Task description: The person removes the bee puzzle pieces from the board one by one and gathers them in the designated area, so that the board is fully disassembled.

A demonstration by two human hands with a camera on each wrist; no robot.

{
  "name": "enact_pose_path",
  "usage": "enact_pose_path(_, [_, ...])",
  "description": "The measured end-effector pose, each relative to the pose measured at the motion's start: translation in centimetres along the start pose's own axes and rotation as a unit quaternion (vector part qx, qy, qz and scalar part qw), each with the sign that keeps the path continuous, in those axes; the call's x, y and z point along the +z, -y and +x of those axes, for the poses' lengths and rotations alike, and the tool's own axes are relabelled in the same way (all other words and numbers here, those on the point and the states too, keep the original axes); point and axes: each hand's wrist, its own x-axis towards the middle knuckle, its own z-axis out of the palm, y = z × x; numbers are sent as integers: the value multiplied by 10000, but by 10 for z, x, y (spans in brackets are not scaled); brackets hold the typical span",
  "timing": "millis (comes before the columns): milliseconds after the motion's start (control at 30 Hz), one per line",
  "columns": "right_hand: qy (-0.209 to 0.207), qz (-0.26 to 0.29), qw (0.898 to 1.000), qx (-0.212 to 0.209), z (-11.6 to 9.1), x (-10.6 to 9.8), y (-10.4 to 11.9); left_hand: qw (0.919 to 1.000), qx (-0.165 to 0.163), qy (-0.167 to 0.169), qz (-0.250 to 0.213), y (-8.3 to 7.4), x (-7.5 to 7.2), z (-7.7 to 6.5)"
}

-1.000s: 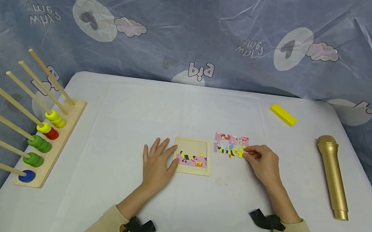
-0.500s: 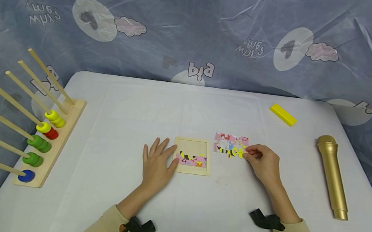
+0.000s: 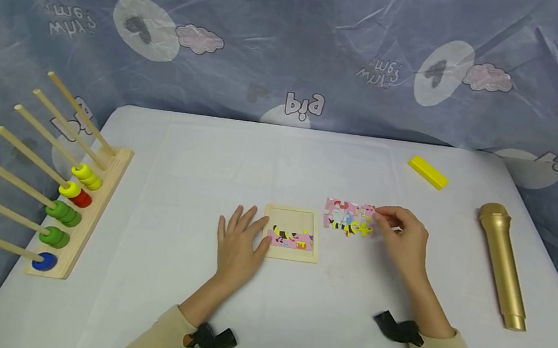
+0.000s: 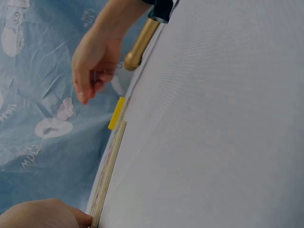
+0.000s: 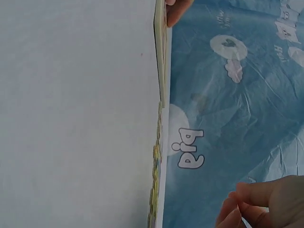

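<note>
In the head view, a square wooden puzzle tray lies mid-table, its lower part filled with pink, yellow and black pieces. My left hand lies with spread fingers at the tray's left side, index finger and thumb at the frame. To the right of the tray lies a block of joined jigsaw pieces, pink with a yellow figure. Fingertips of my right hand overlap the block's upper right corner in this view. The right wrist view shows that hand raised above the table, fingers loosely bent, nothing visible between them.
A wooden bead stand with long pegs and coloured rings is at the left table edge. A yellow bar lies at the back right. Near the right edge lies a gold toy microphone. A printed blue-grey cloth hangs behind.
My right hand has come up from the block's lower right edge and moved slightly toward its upper right corner. The left hand stays at the tray. The head view has shifted slightly.
</note>
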Motion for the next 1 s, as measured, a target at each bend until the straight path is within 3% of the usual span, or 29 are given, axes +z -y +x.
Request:
enact_pose_path(233, [691,375,9969,-99,-4,24,38,10000,14,13,-49,0,-2,-1])
enact_pose_path(467, [1360,852,9862,-396,-10,57,68,10000,46,38,-59,-1,-3,-1])
enact_pose_path(767, [1863,848,9767,-652,-26,89,80,9999,-4,167,8,-2,-6,0])
enact_pose_path(1000, [1910,825,9748,-798,-36,104,78,9998,40,158,79,-1,-5,-1])
